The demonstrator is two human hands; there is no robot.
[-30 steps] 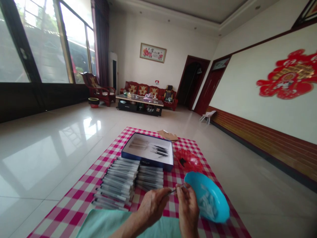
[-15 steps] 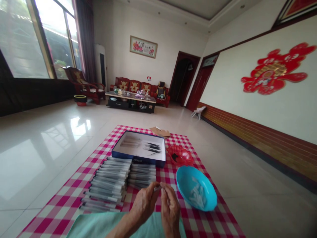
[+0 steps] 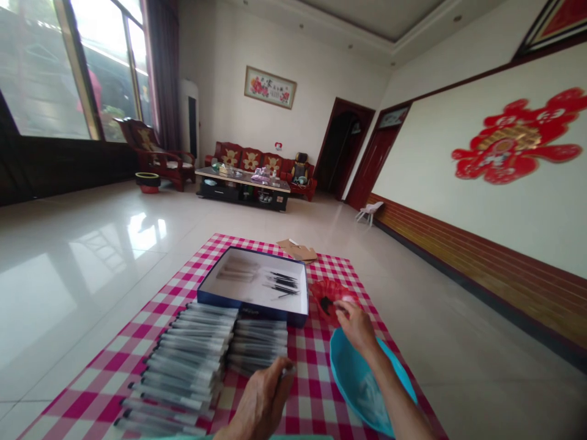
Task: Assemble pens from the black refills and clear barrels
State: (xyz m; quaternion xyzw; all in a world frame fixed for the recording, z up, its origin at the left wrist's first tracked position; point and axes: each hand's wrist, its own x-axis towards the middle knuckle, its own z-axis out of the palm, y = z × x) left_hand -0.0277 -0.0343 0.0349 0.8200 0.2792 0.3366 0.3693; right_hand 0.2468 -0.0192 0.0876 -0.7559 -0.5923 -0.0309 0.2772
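Red-and-white checked cloth [image 3: 316,391] covers the floor in the head view, the only view there is, and everything in hand lies on it. The left hand [image 3: 261,400] is curled low near the bottom edge, fingertips closed on a thin pen-like stick whose tip shows at the forefinger; it sits just beside the nearer stack of wrapped pens [image 3: 183,366], which lie in overlapping rows, slim, grey and glossy in clear sleeves. The right hand [image 3: 355,324] reaches forward over the far rim of the blue bowl [image 3: 353,385], fingers bent down at the edge of the red dish [image 3: 328,293]; whether they have pinched anything there I cannot tell. The blue bowl is smooth, round plastic with small white pieces in its bottom. The red dish is shallow, translucent and ridged, with something small and dark in it. Behind the stacks stands a flat box [image 3: 254,302] with dark blue walls and a pale floor, holding a few loose black sticks.

Judging from this, the forearm crossing the light bowl could tip it and scatter the white pieces. The sleeved pens look slippery, so a nudge from the left hand could slide a row out of order. The thin stick could also slip from so light a pinch.
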